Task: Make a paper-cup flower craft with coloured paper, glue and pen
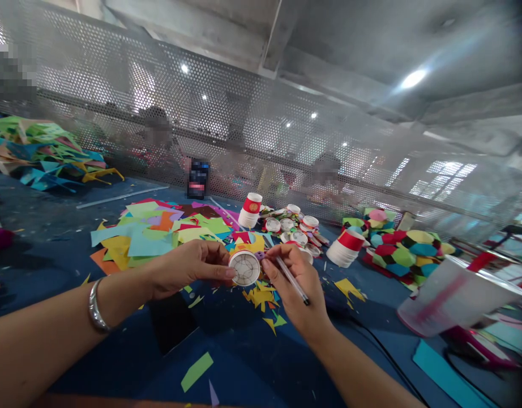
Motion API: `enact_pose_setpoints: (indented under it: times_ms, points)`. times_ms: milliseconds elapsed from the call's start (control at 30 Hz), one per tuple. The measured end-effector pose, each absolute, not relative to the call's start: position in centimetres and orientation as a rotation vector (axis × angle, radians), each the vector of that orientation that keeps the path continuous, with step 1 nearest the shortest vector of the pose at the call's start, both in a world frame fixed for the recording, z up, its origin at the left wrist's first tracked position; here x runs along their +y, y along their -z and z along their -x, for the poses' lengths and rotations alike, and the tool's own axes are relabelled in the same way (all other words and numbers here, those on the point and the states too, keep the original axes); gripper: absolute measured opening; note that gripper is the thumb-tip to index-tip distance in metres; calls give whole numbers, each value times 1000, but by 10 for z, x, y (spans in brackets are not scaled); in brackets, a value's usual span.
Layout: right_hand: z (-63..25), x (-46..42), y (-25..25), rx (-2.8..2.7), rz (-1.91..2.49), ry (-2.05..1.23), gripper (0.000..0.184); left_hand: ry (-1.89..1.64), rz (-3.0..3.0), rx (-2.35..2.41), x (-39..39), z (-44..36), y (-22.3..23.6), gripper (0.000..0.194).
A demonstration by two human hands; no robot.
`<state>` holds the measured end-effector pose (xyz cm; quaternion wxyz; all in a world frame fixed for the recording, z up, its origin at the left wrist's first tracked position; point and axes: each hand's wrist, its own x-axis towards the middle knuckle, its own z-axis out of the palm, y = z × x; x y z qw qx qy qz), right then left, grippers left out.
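Observation:
My left hand [193,266] pinches the left edge of a small white paper-cup base [245,268], its round face turned toward me with thin curved lines on it. At its right edge, my right hand [298,289] has thumb and fingers closed near a small purple piece [260,256]; whether that piece is attached to the cup base I cannot tell. A pen [292,279] with a clear barrel and dark end rests across the fingers of my right hand. Beneath the hands lie yellow paper scraps [261,296].
Coloured paper sheets [153,235] are piled beyond my left hand. Stacked paper cups [346,249] and many cut cup bases [287,224] lie beyond my right. A phone [199,178] stands against the perforated metal screen [252,124]. At right are a translucent bucket [452,294] and a black cable [384,348].

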<state>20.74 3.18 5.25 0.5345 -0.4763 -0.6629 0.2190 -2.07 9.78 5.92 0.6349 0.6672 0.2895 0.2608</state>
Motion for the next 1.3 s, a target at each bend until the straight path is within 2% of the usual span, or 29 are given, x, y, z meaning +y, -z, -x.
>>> enact_pose_setpoints:
  times_ms: [267,733,1300]
  points:
    - [-209,34,-48,-1604,1109,-479,15,-459,-1476,671,96,18,-55,37]
    - [-210,35,-45,-1609,1127,-457,14,-446,-1299,671,92,16,-56,34]
    - [-210,34,-48,-1585,1136,-493,15,-628,-1223,626,96,17,-56,32]
